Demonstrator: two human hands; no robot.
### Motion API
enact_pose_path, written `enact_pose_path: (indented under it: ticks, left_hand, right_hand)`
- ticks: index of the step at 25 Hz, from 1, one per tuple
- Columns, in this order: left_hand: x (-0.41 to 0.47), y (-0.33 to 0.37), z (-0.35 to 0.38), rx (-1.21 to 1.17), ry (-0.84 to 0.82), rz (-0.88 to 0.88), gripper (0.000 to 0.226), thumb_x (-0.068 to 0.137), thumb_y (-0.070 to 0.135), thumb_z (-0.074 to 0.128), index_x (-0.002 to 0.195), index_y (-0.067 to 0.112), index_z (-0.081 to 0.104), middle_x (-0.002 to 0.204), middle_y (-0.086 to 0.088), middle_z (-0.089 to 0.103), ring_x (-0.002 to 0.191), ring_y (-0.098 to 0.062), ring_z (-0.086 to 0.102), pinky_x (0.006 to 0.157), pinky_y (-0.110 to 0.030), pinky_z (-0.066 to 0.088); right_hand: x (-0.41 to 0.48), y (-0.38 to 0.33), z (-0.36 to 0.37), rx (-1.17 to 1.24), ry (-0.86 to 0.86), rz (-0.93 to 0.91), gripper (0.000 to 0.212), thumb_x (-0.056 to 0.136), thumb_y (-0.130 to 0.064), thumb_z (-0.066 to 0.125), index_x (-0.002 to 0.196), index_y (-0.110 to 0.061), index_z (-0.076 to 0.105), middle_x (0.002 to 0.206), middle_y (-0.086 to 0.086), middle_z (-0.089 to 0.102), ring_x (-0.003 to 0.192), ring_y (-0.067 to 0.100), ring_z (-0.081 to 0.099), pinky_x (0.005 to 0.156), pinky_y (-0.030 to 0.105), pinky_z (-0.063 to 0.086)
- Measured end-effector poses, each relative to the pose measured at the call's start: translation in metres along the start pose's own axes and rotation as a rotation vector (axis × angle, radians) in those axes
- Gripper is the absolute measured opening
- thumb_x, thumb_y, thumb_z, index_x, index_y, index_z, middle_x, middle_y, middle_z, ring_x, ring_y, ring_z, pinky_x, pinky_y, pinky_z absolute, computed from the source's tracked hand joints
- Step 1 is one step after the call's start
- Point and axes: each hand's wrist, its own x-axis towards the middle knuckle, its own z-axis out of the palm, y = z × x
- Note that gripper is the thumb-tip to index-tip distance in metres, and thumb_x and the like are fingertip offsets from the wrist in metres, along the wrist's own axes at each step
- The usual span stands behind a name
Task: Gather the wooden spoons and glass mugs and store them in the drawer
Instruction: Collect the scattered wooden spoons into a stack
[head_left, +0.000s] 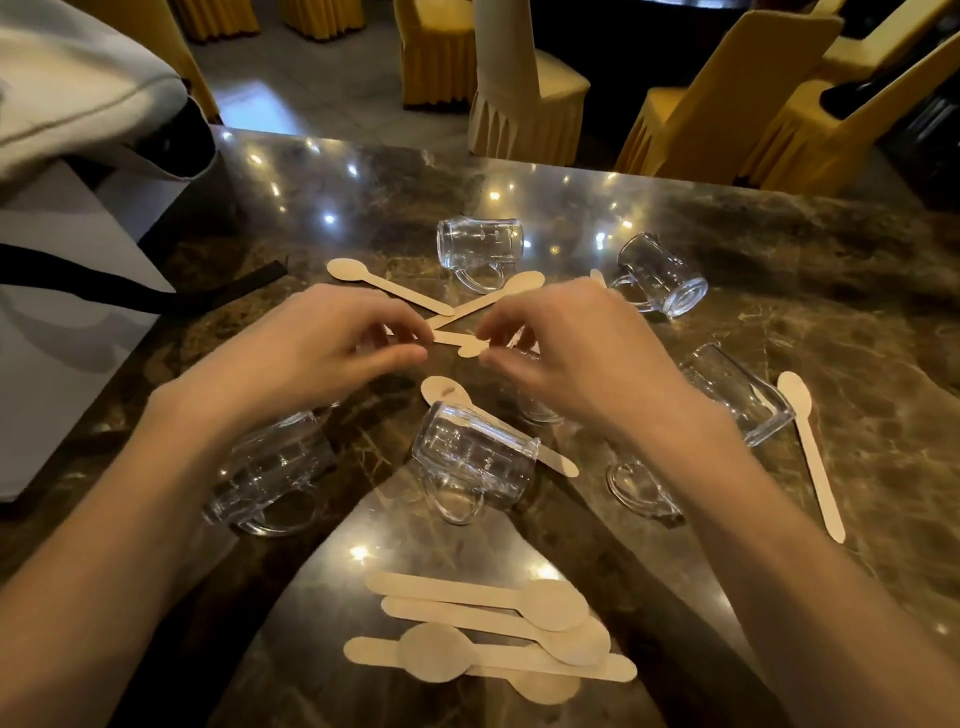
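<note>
Several glass mugs lie on their sides on the dark marble table (810, 270): one far centre (478, 244), one far right (665, 275), one near centre (472, 457), one near left (275, 467), one right (737, 395). Wooden spoons are scattered among them; a small pile (483, 634) lies at the near edge and a single spoon (810, 452) at the right. My left hand (311, 348) and my right hand (571, 348) both pinch one small wooden spoon (460, 342) between them, just above the table's middle.
A white box (67, 291) with a black strap stands at the left, with a grey cloth bag (78, 88) on top. Yellow-covered chairs (524, 93) stand beyond the table's far edge. No drawer is in view.
</note>
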Motion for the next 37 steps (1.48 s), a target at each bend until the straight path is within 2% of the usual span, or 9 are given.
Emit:
enact_pose_path:
  ticks: [9, 12, 14, 17, 22, 26, 30, 34, 37]
  left_hand:
    - [0.042, -0.036, 0.005, 0.197, 0.02, -0.122, 0.019, 0.084, 0.04, 0.063, 0.103, 0.039, 0.064, 0.098, 0.012, 0.058, 0.095, -0.009, 0.059, 0.079, -0.041, 0.054]
    - [0.048, -0.046, 0.01, 0.231, -0.008, -0.145, 0.021, 0.084, 0.037, 0.064, 0.105, 0.038, 0.064, 0.103, 0.009, 0.062, 0.096, -0.011, 0.06, 0.073, -0.033, 0.053]
    - [0.052, -0.051, 0.014, 0.255, -0.021, -0.151, 0.024, 0.084, 0.037, 0.064, 0.108, 0.037, 0.064, 0.11, 0.009, 0.064, 0.096, -0.012, 0.06, 0.068, -0.027, 0.049]
    - [0.056, -0.055, 0.018, 0.308, -0.075, -0.172, 0.03, 0.085, 0.037, 0.062, 0.115, 0.037, 0.062, 0.119, 0.008, 0.058, 0.101, -0.016, 0.058, 0.072, -0.031, 0.049]
    - [0.06, -0.057, 0.019, 0.366, -0.126, -0.204, 0.034, 0.086, 0.038, 0.061, 0.12, 0.038, 0.059, 0.12, 0.008, 0.058, 0.105, -0.018, 0.058, 0.079, -0.036, 0.052]
    - [0.063, -0.056, 0.019, 0.377, -0.123, -0.2, 0.028, 0.086, 0.035, 0.062, 0.113, 0.037, 0.061, 0.116, 0.009, 0.061, 0.102, -0.017, 0.059, 0.069, -0.028, 0.044]
    - [0.064, -0.055, 0.02, 0.373, -0.123, -0.204, 0.021, 0.085, 0.035, 0.063, 0.106, 0.036, 0.062, 0.111, 0.009, 0.062, 0.098, -0.016, 0.059, 0.065, -0.027, 0.04]
    - [0.063, -0.058, 0.02, 0.356, -0.109, -0.202, 0.017, 0.084, 0.036, 0.064, 0.101, 0.036, 0.062, 0.105, 0.01, 0.063, 0.094, -0.015, 0.06, 0.063, -0.026, 0.039]
    - [0.062, -0.059, 0.019, 0.34, -0.09, -0.192, 0.01, 0.083, 0.035, 0.065, 0.091, 0.035, 0.059, 0.096, 0.01, 0.065, 0.084, -0.013, 0.059, 0.052, -0.021, 0.033]
  right_hand:
    - [0.084, 0.007, 0.028, -0.011, -0.052, -0.002, 0.016, 0.086, -0.03, 0.063, 0.1, -0.027, 0.069, 0.098, -0.001, 0.07, 0.089, 0.017, 0.063, 0.077, 0.036, 0.055]
    - [0.107, 0.007, 0.044, -0.022, -0.081, 0.015, 0.018, 0.086, -0.026, 0.064, 0.102, -0.022, 0.069, 0.099, 0.002, 0.069, 0.087, 0.017, 0.062, 0.07, 0.029, 0.052]
    - [0.121, 0.006, 0.055, -0.007, -0.09, 0.016, 0.02, 0.087, -0.024, 0.063, 0.105, -0.019, 0.068, 0.1, 0.005, 0.068, 0.085, 0.019, 0.063, 0.073, 0.03, 0.055]
    - [0.139, 0.0, 0.071, 0.017, -0.128, 0.021, 0.023, 0.087, -0.016, 0.063, 0.11, -0.013, 0.065, 0.101, 0.01, 0.066, 0.086, 0.023, 0.064, 0.079, 0.036, 0.057]
    - [0.152, -0.008, 0.088, -0.031, -0.092, -0.022, 0.021, 0.085, -0.013, 0.065, 0.105, -0.01, 0.066, 0.09, 0.01, 0.066, 0.078, 0.025, 0.064, 0.073, 0.035, 0.054]
    - [0.155, -0.01, 0.093, -0.042, -0.047, -0.017, 0.021, 0.084, -0.008, 0.063, 0.105, -0.008, 0.066, 0.093, 0.013, 0.066, 0.085, 0.031, 0.065, 0.076, 0.041, 0.055]
    - [0.154, -0.01, 0.096, -0.02, 0.022, 0.017, 0.02, 0.083, -0.006, 0.064, 0.103, -0.009, 0.066, 0.093, 0.014, 0.067, 0.086, 0.031, 0.064, 0.073, 0.04, 0.053]
    - [0.155, -0.01, 0.096, 0.014, 0.012, 0.055, 0.019, 0.084, -0.007, 0.063, 0.103, -0.01, 0.066, 0.093, 0.014, 0.067, 0.086, 0.031, 0.064, 0.072, 0.04, 0.053]
    - [0.155, -0.009, 0.096, 0.033, -0.013, 0.052, 0.022, 0.083, -0.006, 0.065, 0.104, -0.009, 0.066, 0.094, 0.014, 0.067, 0.086, 0.031, 0.064, 0.076, 0.043, 0.056]
